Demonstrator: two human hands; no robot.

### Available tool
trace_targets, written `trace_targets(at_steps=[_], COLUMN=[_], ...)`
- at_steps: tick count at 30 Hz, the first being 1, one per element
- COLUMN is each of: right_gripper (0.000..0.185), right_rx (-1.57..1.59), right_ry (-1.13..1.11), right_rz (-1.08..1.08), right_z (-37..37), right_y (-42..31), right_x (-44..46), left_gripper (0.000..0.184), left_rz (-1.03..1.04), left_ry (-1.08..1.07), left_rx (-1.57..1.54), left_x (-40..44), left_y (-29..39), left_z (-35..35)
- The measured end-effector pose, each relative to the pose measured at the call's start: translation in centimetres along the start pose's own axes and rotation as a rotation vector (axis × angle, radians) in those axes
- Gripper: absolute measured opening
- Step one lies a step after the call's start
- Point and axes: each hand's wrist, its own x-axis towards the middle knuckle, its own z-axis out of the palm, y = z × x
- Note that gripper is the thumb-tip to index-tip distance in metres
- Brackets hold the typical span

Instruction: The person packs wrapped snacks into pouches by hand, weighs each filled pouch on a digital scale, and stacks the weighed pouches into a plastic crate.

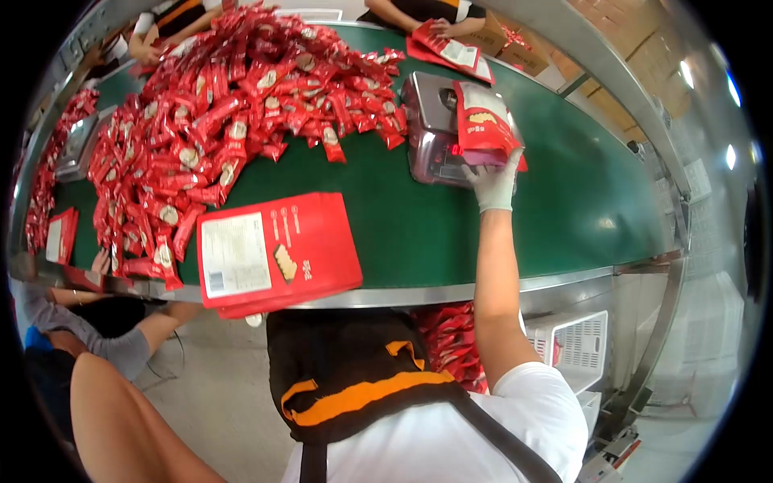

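My right hand (493, 183), in a white glove, is closed on the lower edge of a red printed pouch (483, 121). The pouch lies over the right part of a grey weighing scale (431, 101) with a lit red display; whether its weight rests on the pan I cannot tell. No part of my left hand shows; a bare bent arm enters at the lower left. Nearer to me, a stack of flat red pouches (318, 249) overhangs the front edge of the green table (403, 233).
A large heap of small red wrapped packets (233, 105) covers the table's left and back. Co-workers' hands are at the far edge, one pair on red pouches (455, 52). Another person sits at the left. A white crate (576, 342) stands below the table.
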Motion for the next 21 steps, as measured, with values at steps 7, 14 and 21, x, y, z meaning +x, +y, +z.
trace_targets(at_steps=[7,14,21], right_gripper=[0.023,0.028,0.025], right_rx=[-0.372,-1.054,-1.68], right_ry=[-0.001,0.19,0.674], right_rz=[-0.65,-0.344,-0.011], right_z=[-4.5,-11.5,-30.3], right_y=[-6.1,-27.9,-26.2], right_x=[8.2,-25.7,-40.2], left_gripper=[0.046,0.044,0.044], left_rz=[0.016,0.097,0.065], left_ry=[-0.068,-0.146,-0.081], left_rx=[0.138,0.493,0.579], left_x=[-1.4,-7.2,-12.2], left_y=[2.2,4.4,3.9], left_z=[4.8,15.3,19.8])
